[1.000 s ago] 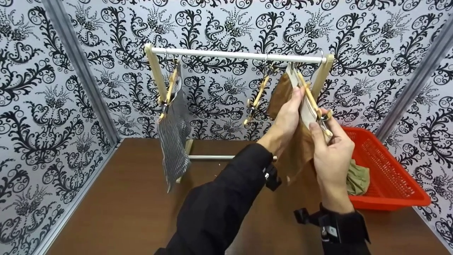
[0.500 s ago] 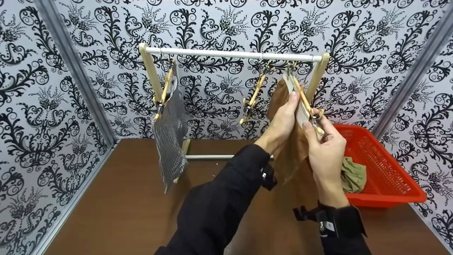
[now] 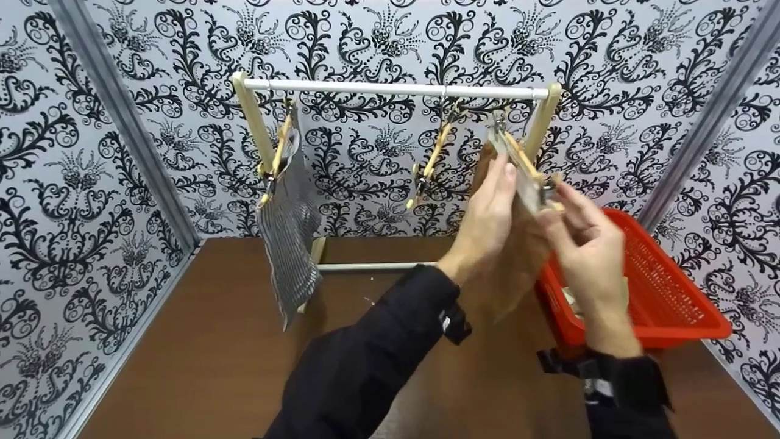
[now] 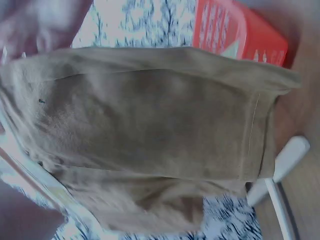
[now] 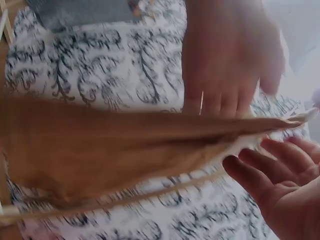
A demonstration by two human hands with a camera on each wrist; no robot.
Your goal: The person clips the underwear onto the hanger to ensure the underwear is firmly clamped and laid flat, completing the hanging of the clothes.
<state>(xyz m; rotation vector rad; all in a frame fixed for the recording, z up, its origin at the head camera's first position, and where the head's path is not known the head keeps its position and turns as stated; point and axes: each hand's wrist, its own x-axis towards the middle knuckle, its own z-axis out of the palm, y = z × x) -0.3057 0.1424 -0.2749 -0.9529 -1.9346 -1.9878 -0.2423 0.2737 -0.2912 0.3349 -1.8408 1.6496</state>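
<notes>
Brown pants (image 3: 515, 268) with a pale waistband lining hang from a wooden clip hanger (image 3: 519, 153) at the right end of the rack. My left hand (image 3: 484, 213) lies along the waistband with straight fingers, its thumb held apart in the right wrist view. My right hand (image 3: 588, 244) is at the hanger's near end, thumb and fingers spread around the metal clip (image 3: 546, 194), blurred. In the right wrist view its fingers (image 5: 265, 172) are loose and separate beside the fabric. A leg and hem of the pants (image 4: 170, 125) fill the left wrist view.
The rack's white rod (image 3: 390, 89) also bears a bare clip hanger (image 3: 436, 155) and, at left, a grey striped garment (image 3: 289, 225) on a hanger. A red basket (image 3: 676, 329) with cloth inside stands at right on the brown table (image 3: 201, 341). Patterned walls enclose the back and sides.
My right hand, which pinched the clip at the hanger's near end, has loosened and shifted right. My left hand's fingers have straightened along the waistband. The head view has shifted slightly.
</notes>
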